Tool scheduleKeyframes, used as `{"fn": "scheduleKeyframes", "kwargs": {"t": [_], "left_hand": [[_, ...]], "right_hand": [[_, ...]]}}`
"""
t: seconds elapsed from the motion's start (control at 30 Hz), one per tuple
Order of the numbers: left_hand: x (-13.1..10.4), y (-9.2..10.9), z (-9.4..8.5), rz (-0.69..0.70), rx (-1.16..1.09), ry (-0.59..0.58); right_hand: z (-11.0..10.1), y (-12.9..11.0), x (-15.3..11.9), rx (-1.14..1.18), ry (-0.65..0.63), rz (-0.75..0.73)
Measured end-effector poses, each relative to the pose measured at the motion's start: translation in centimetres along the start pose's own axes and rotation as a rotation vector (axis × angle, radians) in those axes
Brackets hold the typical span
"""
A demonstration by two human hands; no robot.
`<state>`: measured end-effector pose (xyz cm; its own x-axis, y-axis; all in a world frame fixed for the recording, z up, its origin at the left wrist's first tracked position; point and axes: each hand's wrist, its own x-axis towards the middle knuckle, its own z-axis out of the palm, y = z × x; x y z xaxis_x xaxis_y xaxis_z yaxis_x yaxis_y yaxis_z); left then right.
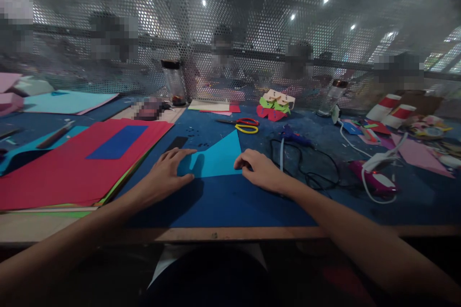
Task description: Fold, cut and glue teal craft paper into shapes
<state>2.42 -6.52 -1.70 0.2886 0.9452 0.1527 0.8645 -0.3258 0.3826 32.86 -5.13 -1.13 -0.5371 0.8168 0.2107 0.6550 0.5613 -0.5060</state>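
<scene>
A blue-topped table (360, 213) stands before a perforated screen (201, 29). The light-blue paper (218, 159) lies on it between the two hands, pointed corner toward the scissors (236, 123). Left hand (167, 169): grip spread, fingertips at the paper's left edge. Right hand (261, 170): fingers curled at the right edge; whether this grip pinches the paper cannot be told. The paper is probably light, flexible and easily creased; hold by the outer edges, using light pressure.

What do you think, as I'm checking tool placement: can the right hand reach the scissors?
Probably yes: the scissors lie just beyond the right hand, and nothing appears to stand between them.
</scene>
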Motion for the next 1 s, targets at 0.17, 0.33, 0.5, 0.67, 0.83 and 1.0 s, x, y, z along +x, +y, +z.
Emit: {"fn": "scheduleKeyframes", "kwargs": {"t": [0.17,0.33,0.5,0.67,0.83,1.0], "left_hand": [[-0.3,-0.5,-0.4,0.022,-0.034,0.019],[-0.7,-1.0,-0.8,0.013,-0.085,0.003],[-1.2,-1.6,-0.8,-0.013,-0.109,0.019],[-1.7,-1.7,-1.1,-0.023,-0.110,0.014],[-2.2,-2.4,-1.5,0.004,-0.092,0.041],[-2.4,-3.9,-1.5,0.009,-0.158,0.063]], "right_hand": [[-0.2,-0.3,0.0,-0.005,-0.005,0.009],[-0.2,-0.4,0.0,-0.004,-0.001,0.012],[-0.1,-0.4,0.0,0.000,-0.003,0.012],[-0.1,-0.2,-0.1,0.011,-0.002,-0.007],[-0.2,-0.3,-0.1,0.009,-0.010,0.005],[-0.2,-0.3,-0.1,0.004,-0.011,0.006]]}}
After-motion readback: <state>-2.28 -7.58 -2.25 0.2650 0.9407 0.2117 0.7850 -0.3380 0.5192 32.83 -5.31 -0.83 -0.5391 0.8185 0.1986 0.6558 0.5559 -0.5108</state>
